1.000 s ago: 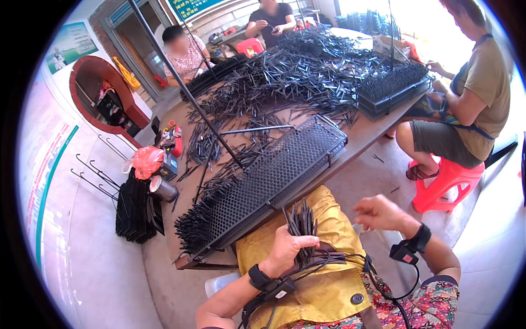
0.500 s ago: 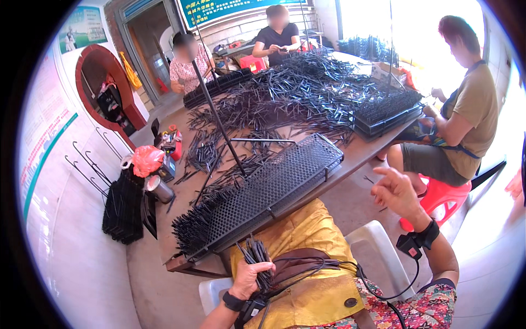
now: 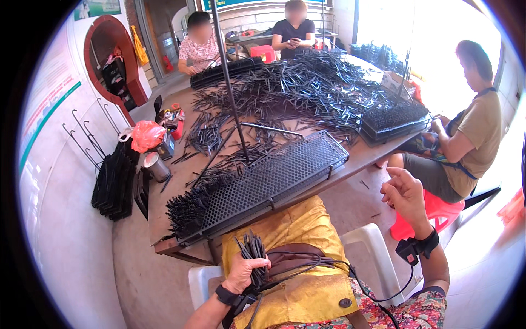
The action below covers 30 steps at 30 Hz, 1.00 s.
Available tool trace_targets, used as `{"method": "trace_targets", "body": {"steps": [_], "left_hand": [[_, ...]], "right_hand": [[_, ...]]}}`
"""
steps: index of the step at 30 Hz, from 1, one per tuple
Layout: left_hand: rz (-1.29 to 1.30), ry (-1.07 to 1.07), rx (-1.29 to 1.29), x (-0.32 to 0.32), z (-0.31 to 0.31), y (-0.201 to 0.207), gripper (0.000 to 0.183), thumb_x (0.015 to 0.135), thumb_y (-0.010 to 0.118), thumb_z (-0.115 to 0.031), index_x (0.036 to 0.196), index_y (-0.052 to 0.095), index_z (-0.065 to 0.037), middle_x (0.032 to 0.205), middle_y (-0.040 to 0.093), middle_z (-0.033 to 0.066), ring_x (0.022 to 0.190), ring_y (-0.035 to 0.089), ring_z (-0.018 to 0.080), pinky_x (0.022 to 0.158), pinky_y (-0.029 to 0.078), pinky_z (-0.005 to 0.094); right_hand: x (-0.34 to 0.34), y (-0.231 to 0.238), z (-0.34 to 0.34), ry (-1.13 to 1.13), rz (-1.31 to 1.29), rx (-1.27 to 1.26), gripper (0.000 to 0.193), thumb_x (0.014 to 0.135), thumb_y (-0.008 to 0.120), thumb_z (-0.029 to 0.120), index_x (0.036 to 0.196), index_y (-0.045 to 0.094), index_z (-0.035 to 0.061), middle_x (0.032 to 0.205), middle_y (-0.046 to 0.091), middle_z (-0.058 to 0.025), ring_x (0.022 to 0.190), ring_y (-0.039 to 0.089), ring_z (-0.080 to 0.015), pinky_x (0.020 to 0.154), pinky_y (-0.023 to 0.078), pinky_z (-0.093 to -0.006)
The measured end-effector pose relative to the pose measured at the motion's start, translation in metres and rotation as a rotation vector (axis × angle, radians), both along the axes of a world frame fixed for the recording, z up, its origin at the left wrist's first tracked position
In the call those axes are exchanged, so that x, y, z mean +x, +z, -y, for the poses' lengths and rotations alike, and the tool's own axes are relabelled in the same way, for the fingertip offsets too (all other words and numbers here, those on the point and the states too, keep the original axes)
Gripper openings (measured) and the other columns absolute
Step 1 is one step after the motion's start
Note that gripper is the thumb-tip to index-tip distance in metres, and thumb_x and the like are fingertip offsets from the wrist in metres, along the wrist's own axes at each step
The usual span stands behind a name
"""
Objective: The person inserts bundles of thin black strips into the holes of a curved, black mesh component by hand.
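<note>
Where visible, held sticks [image 3: 251, 248] apparently up-left.

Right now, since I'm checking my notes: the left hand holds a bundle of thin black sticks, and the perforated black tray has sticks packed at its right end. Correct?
Not quite: in the head view, the perforated black tray has sticks packed at its left end, not its right. The left hand does hold the bundle.
</note>
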<state>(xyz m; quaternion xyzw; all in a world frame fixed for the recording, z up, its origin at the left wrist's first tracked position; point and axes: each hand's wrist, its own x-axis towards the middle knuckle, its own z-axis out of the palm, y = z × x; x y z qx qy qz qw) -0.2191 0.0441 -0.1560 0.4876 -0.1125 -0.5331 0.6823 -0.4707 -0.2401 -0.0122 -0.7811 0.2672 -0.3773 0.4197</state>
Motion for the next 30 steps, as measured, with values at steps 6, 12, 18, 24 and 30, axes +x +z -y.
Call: {"method": "trace_targets", "body": {"steps": [6, 12, 18, 24, 30], "left_hand": [[0.024, 0.032, 0.007, 0.003, -0.003, 0.001, 0.025, 0.07, 0.066, 0.008, 0.091, 0.056, 0.002, 0.074, 0.062, 0.0093, 0.065, 0.063, 0.0196, 0.06, 0.051, 0.0287], [0.049, 0.048, -0.002, 0.0, -0.001, 0.003, 0.021, 0.069, 0.067, 0.006, 0.088, 0.058, 0.0, 0.072, 0.062, 0.0092, 0.064, 0.063, 0.0188, 0.059, 0.051, 0.028], [0.075, 0.036, 0.045, 0.001, 0.002, 0.001, 0.027, 0.067, 0.065, 0.008, 0.09, 0.054, 0.0, 0.072, 0.057, 0.0078, 0.064, 0.062, 0.0221, 0.058, 0.051, 0.0312], [0.079, 0.064, 0.06, 0.0, 0.001, 0.004, 0.027, 0.068, 0.065, 0.008, 0.091, 0.055, 0.002, 0.074, 0.059, 0.0093, 0.065, 0.061, 0.0225, 0.058, 0.051, 0.0309], [0.064, 0.078, 0.098, 0.002, -0.001, 0.002, 0.027, 0.068, 0.064, 0.007, 0.092, 0.054, 0.002, 0.075, 0.059, 0.0094, 0.065, 0.061, 0.0225, 0.057, 0.051, 0.0306]], "right_hand": [[0.009, 0.01, 0.008, -0.004, 0.096, -0.049, 0.032, 0.085, 0.057, -0.001, 0.116, 0.051, -0.003, 0.073, 0.063, -0.0056, 0.057, 0.058, -0.006, 0.048, 0.044, -0.0183], [0.001, 0.019, 0.006, -0.054, 0.145, -0.109, 0.032, 0.085, 0.057, 0.0, 0.116, 0.051, -0.0026, 0.073, 0.063, -0.0052, 0.058, 0.057, -0.0058, 0.049, 0.044, -0.0182], [-0.008, 0.02, 0.021, -0.142, 0.265, -0.095, 0.029, 0.085, 0.057, 0.001, 0.114, 0.054, -0.0013, 0.072, 0.062, -0.0047, 0.057, 0.057, -0.0064, 0.048, 0.044, -0.0188], [0.0, -0.006, 0.012, 0.384, -0.689, -0.286, 0.029, 0.078, 0.065, 0.007, 0.102, 0.057, -0.0048, 0.063, 0.061, -0.0125, 0.051, 0.059, -0.0212, 0.051, 0.046, -0.0301], [0.014, -0.042, 0.004, 0.316, -0.414, -0.083, 0.026, 0.075, 0.066, 0.006, 0.097, 0.058, -0.0053, 0.062, 0.06, -0.0152, 0.054, 0.059, -0.0256, 0.053, 0.046, -0.0324]]}}
